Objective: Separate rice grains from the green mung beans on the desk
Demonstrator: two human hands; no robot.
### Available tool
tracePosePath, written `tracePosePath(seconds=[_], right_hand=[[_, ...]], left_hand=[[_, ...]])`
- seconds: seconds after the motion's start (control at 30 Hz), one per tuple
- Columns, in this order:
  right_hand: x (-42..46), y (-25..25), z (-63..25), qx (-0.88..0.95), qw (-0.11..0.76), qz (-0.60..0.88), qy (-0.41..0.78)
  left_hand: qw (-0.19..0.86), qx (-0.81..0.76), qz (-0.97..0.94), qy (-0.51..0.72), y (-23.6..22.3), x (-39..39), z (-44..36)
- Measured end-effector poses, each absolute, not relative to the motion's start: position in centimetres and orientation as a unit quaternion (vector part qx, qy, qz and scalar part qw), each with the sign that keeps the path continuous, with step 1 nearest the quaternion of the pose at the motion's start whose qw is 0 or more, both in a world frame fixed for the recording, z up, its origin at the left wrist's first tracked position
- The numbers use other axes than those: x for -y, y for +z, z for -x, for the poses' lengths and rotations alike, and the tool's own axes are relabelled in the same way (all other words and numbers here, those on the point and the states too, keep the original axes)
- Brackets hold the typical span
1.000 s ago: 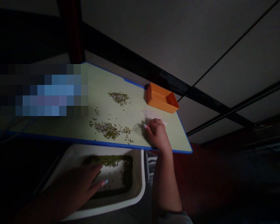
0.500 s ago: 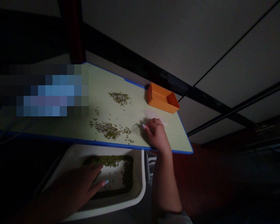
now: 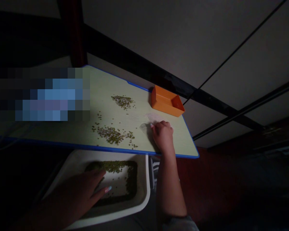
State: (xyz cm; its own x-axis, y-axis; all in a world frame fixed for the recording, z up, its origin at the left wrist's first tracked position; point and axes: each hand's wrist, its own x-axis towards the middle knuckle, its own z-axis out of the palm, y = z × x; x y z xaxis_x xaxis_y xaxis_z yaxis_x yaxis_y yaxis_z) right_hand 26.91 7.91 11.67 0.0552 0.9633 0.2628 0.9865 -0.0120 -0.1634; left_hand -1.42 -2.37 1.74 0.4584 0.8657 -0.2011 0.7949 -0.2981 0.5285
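My right hand point(image 3: 163, 134) is closed over the right part of a pale tabletop point(image 3: 103, 83) with a blue edge. Its thumb and fingers grip a thin, see-through, fan-shaped piece point(image 3: 144, 127) whose exact kind I cannot make out. Just beyond the knuckles lies a patch of pinkish-white grains point(image 3: 152, 116). Small green beans mixed with pale grains form a near pile point(image 3: 112, 134) and a far pile point(image 3: 123, 102). Below the table edge, my left hand point(image 3: 92, 186) hangs over a white basin point(image 3: 144, 192), thumb apart from the fingers. More green beans point(image 3: 114, 166) line the basin's floor.
An orange open box point(image 3: 167, 101) stands at the table's far right corner. A blurred-out bluish patch point(image 3: 55, 96) covers the left part of the table. Pale panels with dark bars rise behind it. Reddish floor point(image 3: 195, 179) shows at the right.
My right hand has shifted slightly to the right with the see-through piece, away from the near pile of beans. My left hand has hardly moved.
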Motion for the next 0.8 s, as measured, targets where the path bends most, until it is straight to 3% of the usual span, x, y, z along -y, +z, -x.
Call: tracePosePath(seconds=[0.3, 0.5, 0.63, 0.8], right_hand=[[-7.6, 11.8, -29.0, 0.616, 0.206, 0.758, -0.068], [-5.2, 12.2, -28.0, 0.733, 0.296, 0.611, 0.046], [-4.2, 12.6, -26.0, 0.799, 0.237, 0.544, 0.094], [-4.8, 13.0, -24.0, 0.820, 0.155, 0.547, 0.066]], left_hand=[[0.291, -0.515, -0.804, 0.057, 1.0, 2.3, 1.5], [0.282, -0.525, -0.802, 0.047, 1.1, 2.3, 1.7], [0.268, -0.534, -0.802, 0.021, 1.1, 2.1, 1.7], [0.266, -0.513, -0.816, -0.032, -0.1, 1.5, 2.6]])
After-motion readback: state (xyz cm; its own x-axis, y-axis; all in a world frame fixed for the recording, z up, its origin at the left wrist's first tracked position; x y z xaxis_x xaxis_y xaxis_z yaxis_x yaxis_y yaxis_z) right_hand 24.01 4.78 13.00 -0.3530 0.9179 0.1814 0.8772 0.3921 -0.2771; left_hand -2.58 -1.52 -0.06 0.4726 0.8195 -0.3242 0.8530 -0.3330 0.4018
